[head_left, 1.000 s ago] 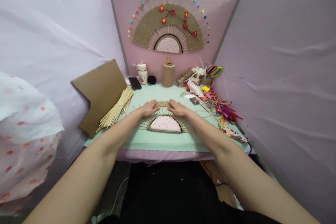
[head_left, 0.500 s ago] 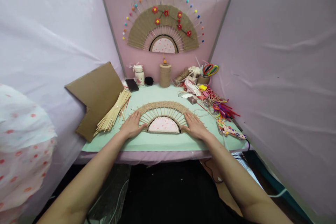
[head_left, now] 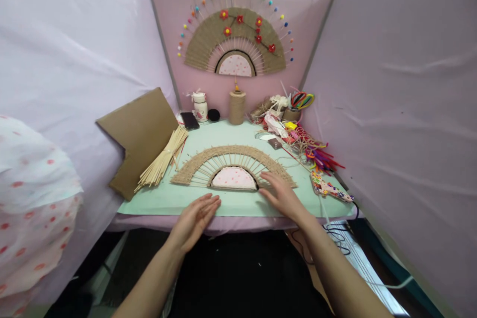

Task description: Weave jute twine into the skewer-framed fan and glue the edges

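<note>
On the pale green table lies a half-round fan (head_left: pixel 231 151) of thin sticks, with a woven twine band along its outer arc. At its base is a half-disc of pink dotted fabric (head_left: pixel 234 178) edged in black. My left hand (head_left: pixel 196 218) is off the fan, in front of its lower edge near the table's front, fingers extended and holding nothing. My right hand (head_left: pixel 281 194) is at the fan's lower right side, fingers stretched out over the sticks; whether it touches them I cannot tell.
A finished fan (head_left: pixel 238 35) with red flowers hangs on the back panel. Left are cardboard (head_left: pixel 139 129) and a bundle of sticks (head_left: pixel 164 159). A twine spool (head_left: pixel 237 108) stands at the back. Right lie pipe cleaners (head_left: pixel 322 156) and a patterned glue gun (head_left: pixel 330 189).
My left hand has come off the fan and drawn back toward the table's front edge. My right hand has shifted slightly nearer to me, uncovering the band's right end.
</note>
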`<action>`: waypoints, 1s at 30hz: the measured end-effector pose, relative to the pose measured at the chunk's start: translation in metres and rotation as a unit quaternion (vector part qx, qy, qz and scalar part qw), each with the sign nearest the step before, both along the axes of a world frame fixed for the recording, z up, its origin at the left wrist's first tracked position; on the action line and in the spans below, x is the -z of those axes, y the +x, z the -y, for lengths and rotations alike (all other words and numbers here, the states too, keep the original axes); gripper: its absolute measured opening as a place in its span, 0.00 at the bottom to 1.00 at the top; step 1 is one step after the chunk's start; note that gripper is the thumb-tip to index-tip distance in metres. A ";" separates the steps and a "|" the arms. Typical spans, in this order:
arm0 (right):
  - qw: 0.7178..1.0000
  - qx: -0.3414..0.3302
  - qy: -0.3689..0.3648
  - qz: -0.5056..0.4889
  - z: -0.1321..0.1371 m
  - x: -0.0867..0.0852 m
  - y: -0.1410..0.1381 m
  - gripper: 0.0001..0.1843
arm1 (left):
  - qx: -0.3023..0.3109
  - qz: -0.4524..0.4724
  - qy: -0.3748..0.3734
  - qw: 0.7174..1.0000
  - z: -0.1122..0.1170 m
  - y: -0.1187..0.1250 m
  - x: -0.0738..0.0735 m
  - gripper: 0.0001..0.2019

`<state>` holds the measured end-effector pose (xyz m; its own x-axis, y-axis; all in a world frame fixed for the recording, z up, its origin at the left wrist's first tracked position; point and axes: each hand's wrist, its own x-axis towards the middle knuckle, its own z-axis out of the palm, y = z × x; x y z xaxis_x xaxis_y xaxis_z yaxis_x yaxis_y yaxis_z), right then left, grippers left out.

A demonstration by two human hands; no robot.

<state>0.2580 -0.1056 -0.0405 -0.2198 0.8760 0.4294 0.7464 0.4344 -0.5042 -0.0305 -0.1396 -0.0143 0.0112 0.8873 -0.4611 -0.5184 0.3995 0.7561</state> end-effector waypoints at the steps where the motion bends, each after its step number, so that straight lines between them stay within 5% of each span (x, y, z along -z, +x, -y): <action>1: 0.999 -0.020 -0.002 0.031 -0.001 0.001 -0.008 0.27 | -0.021 0.033 -0.019 0.999 0.002 0.007 0.002 0.12; 7: 0.993 -0.046 -0.017 0.111 -0.018 0.007 -0.036 0.42 | -0.109 0.109 -0.052 0.987 -0.016 0.021 0.003 0.15; 15: 0.996 -0.046 0.023 0.075 -0.018 0.019 -0.037 0.24 | -0.068 0.154 -0.040 0.985 -0.041 0.032 -0.001 0.10; 21: 0.995 -0.067 0.025 0.075 -0.011 0.008 -0.031 0.25 | -0.083 0.120 0.016 0.989 -0.054 0.057 0.009 0.14; 26: 0.998 0.044 0.043 0.014 -0.015 0.003 0.006 0.28 | -0.088 0.090 0.084 0.988 -0.049 0.026 0.012 0.17; 30: 0.974 0.157 0.114 -0.113 -0.020 -0.002 0.036 0.24 | -0.055 0.111 0.106 0.987 -0.051 -0.004 0.014 0.18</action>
